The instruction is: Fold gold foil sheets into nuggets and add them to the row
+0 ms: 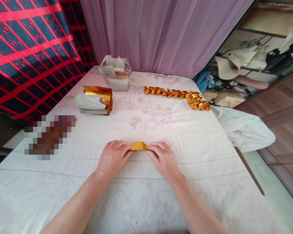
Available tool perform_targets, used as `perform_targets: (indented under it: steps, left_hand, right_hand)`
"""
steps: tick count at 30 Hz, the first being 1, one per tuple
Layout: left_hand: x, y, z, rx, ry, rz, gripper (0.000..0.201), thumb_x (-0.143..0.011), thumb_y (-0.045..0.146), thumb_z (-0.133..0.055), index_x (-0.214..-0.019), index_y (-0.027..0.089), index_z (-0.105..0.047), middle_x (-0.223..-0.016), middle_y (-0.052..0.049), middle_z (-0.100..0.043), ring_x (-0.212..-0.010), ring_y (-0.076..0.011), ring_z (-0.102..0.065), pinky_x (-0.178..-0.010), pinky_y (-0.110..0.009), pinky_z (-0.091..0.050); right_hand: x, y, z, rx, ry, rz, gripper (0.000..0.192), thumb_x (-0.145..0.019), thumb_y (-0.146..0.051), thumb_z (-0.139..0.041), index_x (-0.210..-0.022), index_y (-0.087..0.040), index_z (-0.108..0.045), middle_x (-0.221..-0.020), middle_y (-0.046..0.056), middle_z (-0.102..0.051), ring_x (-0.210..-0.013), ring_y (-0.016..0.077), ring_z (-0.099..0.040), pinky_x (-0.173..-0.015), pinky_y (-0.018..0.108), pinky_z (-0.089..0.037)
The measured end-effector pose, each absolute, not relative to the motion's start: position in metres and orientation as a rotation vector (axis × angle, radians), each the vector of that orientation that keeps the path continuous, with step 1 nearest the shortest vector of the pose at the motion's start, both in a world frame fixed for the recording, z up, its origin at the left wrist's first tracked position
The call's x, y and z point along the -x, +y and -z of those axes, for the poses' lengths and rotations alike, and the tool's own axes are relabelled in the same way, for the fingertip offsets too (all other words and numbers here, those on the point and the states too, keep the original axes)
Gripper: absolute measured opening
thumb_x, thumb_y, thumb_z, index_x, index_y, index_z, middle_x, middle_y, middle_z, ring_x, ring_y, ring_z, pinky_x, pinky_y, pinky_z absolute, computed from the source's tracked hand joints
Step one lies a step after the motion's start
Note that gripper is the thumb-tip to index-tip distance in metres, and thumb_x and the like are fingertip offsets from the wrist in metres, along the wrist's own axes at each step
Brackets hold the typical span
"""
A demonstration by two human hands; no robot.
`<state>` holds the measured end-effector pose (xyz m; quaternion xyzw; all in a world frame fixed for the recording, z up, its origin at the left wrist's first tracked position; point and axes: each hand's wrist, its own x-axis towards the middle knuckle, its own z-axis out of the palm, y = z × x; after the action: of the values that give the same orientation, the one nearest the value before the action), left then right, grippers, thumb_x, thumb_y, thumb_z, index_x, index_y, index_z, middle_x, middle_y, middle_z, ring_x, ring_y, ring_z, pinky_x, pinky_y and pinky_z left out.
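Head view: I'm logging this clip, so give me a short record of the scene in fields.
surface: table under a white floral cloth
left hand: fingers pinch the left end of the gold folded paper
right hand: fingers pinch its right end
far right: row of folded gold pieces
far left: stack of gold and silver sheets
back: plastic bag of sheets

No readable text, label, brand, number or sign anywhere in view. The gold foil paper stack [97,100] at far left and the clear plastic bag [116,76] behind it show plain surfaces with no print that can be made out. The white floral tablecloth [210,156] carries only a faint flower pattern, and the items on the shelf [246,65] at far right are too small and blurred to show lettering.
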<state>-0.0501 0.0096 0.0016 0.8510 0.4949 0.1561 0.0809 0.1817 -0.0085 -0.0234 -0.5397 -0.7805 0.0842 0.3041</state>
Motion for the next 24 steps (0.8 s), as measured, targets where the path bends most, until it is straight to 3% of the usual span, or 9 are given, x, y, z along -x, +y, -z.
perform_targets:
  steps: [24]
  left_hand:
    - [0.032,0.012,-0.012,-2.420,1.746,-0.353,0.024,-0.093,0.032,-0.053,-0.075,0.020,-0.061,-0.079,-0.005,-0.064,-0.080,-0.0243,-0.059,-0.073,-0.038,-0.041]
  right_hand:
    - [-0.165,-0.005,0.015,1.734,-1.995,-0.139,0.013,-0.091,-0.026,-0.056,-0.081,-0.022,-0.063,-0.086,0.005,-0.064,-0.085,0.0224,-0.055,-0.075,0.034,-0.037]
